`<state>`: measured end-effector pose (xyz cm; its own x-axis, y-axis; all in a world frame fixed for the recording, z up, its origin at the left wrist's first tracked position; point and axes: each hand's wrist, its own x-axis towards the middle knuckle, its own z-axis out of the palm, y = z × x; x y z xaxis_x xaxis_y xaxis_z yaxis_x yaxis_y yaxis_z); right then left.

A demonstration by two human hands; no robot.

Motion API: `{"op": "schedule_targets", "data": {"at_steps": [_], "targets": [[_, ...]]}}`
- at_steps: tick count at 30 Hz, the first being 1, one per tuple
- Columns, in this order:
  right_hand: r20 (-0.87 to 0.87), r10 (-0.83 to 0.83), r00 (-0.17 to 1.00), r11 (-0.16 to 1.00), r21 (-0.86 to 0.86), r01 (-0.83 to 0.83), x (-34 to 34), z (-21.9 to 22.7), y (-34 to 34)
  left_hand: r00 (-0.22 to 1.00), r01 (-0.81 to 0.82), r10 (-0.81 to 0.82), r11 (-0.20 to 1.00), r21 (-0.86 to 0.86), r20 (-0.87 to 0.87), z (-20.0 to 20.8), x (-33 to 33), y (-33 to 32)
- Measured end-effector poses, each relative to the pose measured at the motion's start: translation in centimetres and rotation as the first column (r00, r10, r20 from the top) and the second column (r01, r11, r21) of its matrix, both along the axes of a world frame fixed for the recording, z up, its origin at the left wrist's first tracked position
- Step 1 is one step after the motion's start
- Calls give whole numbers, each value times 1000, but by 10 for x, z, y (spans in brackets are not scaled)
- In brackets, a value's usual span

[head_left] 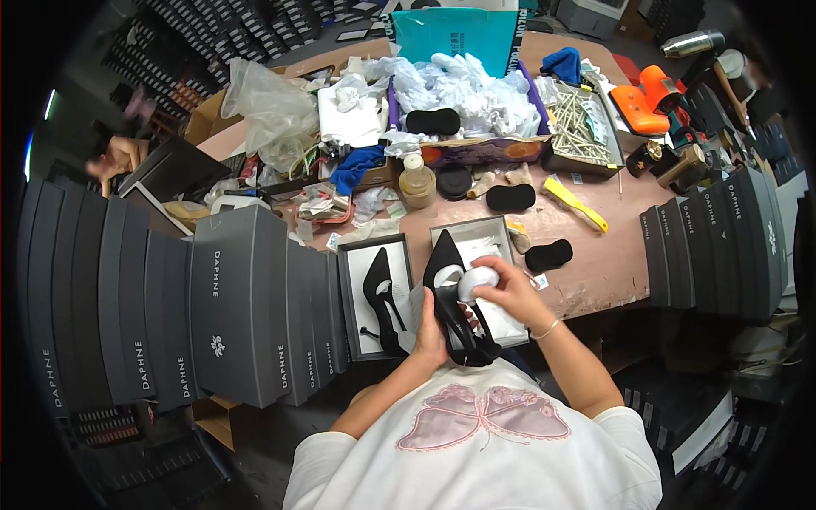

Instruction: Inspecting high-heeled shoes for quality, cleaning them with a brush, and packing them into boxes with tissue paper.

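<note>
Upright over a grey open shoebox (473,228), a black pointed high-heeled shoe (444,252) is gripped by my left hand (431,334), its toe facing away from me. White stuffing shows in the shoe's opening. Between the thumb and fingers of my right hand (517,295) is a rounded white wad (477,281), held right beside that opening; its material is hard to tell. A matching black high-heeled shoe (378,285) lies to the left in a shallow box part with a white lining (361,263).
Stacked grey shoeboxes (238,306) line the left, with more boxes (722,242) at the right. Behind my hands stand a bottle (417,183), black oval pads (511,198), a yellow-handled brush (574,204), a carton of crumpled white paper (484,151) and an orange tool (643,106).
</note>
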<state>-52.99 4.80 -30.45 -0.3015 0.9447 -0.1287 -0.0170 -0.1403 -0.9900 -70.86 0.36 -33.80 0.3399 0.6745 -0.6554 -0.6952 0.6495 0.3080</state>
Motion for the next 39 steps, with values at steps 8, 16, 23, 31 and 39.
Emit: {"op": "schedule_targets", "data": {"at_steps": [8, 16, 23, 31, 39], "targets": [[537, -337, 773, 836, 549, -17, -22, -19, -9, 995, 101, -99, 991, 93, -27, -4, 14, -2], [685, -382, 621, 865, 501, -21, -11, -30, 2, 981, 171, -172, 985, 17, 89, 12, 26, -3], [418, -142, 897, 972, 230, 47, 9, -34, 16, 965, 261, -261, 965, 9, 13, 20, 31, 0], [264, 83, 961, 996, 16, -90, 50, 15, -18, 981, 176, -184, 977, 121, 58, 7, 3, 16], [-188, -19, 982, 960, -279, -35, -14, 25, -69, 918, 63, 100, 919, 389, -384, 7, 16, 18]]}}
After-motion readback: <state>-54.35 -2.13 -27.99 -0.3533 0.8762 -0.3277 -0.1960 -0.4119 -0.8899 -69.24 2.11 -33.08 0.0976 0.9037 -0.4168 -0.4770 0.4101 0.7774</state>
